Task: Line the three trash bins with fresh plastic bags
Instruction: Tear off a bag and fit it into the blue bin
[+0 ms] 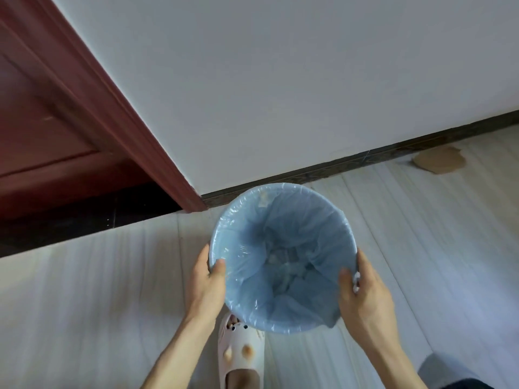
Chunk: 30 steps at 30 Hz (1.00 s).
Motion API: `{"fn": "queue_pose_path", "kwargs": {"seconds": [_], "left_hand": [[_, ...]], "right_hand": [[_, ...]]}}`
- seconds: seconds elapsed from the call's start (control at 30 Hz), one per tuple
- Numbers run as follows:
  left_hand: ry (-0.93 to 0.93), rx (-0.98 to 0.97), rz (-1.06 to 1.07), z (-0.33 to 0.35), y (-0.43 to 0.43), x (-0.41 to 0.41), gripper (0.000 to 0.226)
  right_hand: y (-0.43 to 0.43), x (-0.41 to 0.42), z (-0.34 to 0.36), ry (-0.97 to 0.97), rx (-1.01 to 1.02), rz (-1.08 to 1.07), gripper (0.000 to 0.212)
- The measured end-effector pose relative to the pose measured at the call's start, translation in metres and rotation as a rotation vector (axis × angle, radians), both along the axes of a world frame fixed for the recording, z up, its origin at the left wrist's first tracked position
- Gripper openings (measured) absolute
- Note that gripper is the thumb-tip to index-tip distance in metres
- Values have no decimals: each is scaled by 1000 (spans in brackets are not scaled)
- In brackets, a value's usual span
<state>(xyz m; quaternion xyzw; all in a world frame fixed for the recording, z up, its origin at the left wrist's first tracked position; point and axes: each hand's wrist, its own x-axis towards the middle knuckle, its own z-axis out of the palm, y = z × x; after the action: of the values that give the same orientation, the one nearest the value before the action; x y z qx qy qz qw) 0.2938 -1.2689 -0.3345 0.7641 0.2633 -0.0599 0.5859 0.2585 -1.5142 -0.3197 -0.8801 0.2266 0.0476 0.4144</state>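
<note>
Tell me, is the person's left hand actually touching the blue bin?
Touching. The head view shows the left hand gripping the blue bin at its rim, thumb hooked over the edge onto the plastic bag, no gap between them.

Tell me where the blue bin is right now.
Head view, lower centre: the blue bin is held by its rim between the left hand and right hand, near the baseboard, right of the red door frame.

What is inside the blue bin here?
A clear plastic bag lines the blue bin, folded over its rim. The bottom is hidden under crumpled plastic, so any contents cannot be told.
</note>
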Motion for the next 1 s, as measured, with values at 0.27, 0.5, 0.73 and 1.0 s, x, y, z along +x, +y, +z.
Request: {"fn": "queue_pose_path", "kwargs": {"seconds": [0.27,0.5,0.73,1.0], "left_hand": [[92,-391,-11,14,22,33,44],[19,-209,68,20,25,-1,38],[-117,-330,-19,17,28,28,49],[-123,73,23,13,27,45,54]], "right_hand": [[-3,13,6,-31,334,-78,45],[-2,-17,3,-23,357,-194,46],[-5,-2,7,-41,564,-78,48],[6,3,-3,-126,223,-102,79]]}}
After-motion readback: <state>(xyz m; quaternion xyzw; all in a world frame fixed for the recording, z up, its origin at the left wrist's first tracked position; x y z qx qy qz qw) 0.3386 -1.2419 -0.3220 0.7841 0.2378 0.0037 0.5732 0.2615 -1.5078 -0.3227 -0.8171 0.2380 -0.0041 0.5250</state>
